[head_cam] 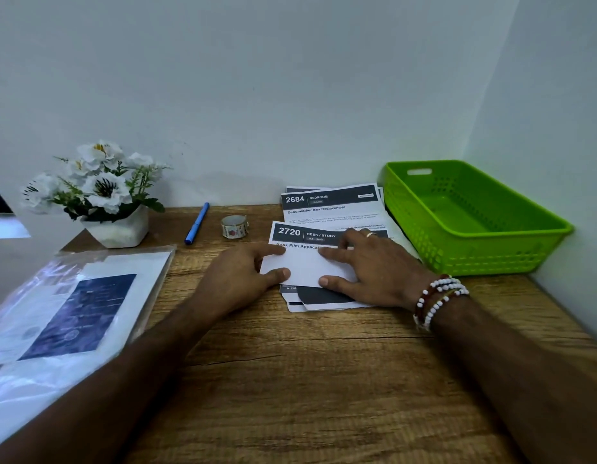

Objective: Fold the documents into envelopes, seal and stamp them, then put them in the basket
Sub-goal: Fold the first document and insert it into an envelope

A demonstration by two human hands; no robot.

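The green basket (pixel 484 256) stands in the corner where the two walls meet, at the right back of the wooden table (pixel 307 380); its slotted walls and plain green floor show from rim to rim. Far to the basket's left a white pot (pixel 121 231) holds white flowers (pixel 103 182). Nearer the person on that side, a clear plastic bag (pixel 150 279) lies flat with white sheets inside, the top one printed with a dark blue panel.

The documents (pixel 330 209) lie in a loose stack just left of the basket, touching its near wall. The top sheet (pixel 307 266), headed "2720 DESK / STUDY", has its lower part folded up, white back showing.

The left hand (pixel 243 272) rests at the fold's edge farthest from the basket, forefinger and thumb lying straight on the paper and pressing it; its other fingers are hidden. The right hand (pixel 374 266) lies flat on the basket side of the fold, fingers spread and pressing down, a ring on one finger and bead bracelets (pixel 437 299) on the wrist.

Between the documents and the pot lie a roll of patterned tape (pixel 234 226) and, farther from the basket, a blue pen (pixel 197 223).
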